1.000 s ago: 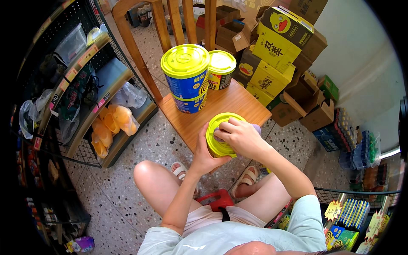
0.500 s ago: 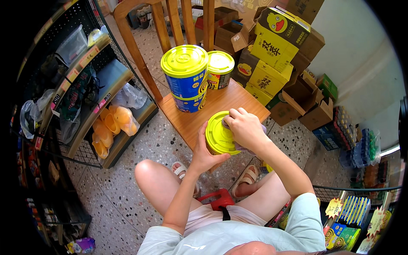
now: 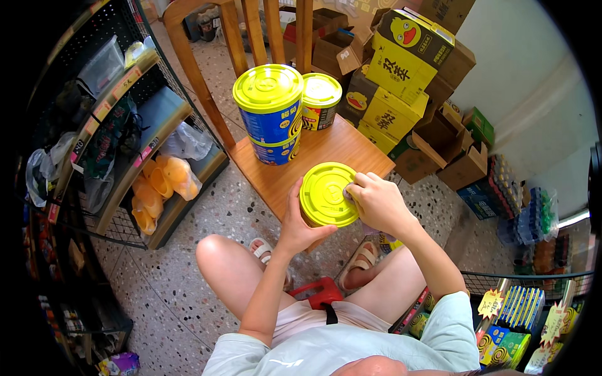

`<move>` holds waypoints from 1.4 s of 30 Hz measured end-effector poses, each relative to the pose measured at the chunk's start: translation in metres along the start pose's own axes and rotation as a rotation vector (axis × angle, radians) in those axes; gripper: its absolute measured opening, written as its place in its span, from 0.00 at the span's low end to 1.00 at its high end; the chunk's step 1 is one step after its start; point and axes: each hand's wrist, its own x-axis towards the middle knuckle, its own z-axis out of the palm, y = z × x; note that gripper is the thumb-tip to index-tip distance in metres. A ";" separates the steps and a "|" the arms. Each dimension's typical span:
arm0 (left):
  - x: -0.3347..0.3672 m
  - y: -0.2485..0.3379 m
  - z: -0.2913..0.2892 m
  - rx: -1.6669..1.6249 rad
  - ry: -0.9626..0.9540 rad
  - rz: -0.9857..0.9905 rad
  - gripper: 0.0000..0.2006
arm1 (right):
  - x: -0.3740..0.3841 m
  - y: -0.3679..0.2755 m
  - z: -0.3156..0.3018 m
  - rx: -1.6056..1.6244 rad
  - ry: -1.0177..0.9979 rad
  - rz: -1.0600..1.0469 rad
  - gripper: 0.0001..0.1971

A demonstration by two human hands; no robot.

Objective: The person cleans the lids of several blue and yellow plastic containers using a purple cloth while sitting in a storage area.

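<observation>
At lidded tub (image 3: 327,195), 2 hands (image 3: 298,228) (image 3: 380,202).

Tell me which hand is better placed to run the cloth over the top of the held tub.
Probably the right: the right hand already pinches the purplish-grey cloth at the lid's right edge, while the left hand is occupied gripping the side of the yellow-green-lidded tub.

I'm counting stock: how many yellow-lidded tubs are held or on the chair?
4: one tub in the left hand, two stacked blue tubs on the chair, a smaller tub alongside. Some may be hidden.
</observation>
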 end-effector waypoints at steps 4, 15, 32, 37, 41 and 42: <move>0.000 -0.001 0.000 0.015 -0.001 0.015 0.63 | -0.008 -0.004 -0.001 0.063 -0.002 -0.008 0.07; -0.001 0.002 0.000 0.028 0.020 -0.010 0.63 | -0.005 -0.026 0.006 0.180 0.007 -0.176 0.07; -0.001 0.008 -0.001 0.081 0.027 -0.029 0.63 | 0.050 -0.027 0.032 0.158 0.141 -0.202 0.14; -0.001 0.009 -0.001 0.056 0.029 -0.015 0.64 | 0.057 -0.024 0.030 0.039 0.156 -0.087 0.12; 0.000 0.009 -0.002 0.030 0.019 -0.012 0.63 | 0.059 -0.016 0.031 -0.007 0.224 -0.030 0.06; 0.000 0.009 -0.002 0.035 0.016 -0.004 0.63 | 0.059 -0.017 0.032 -0.008 0.225 -0.032 0.06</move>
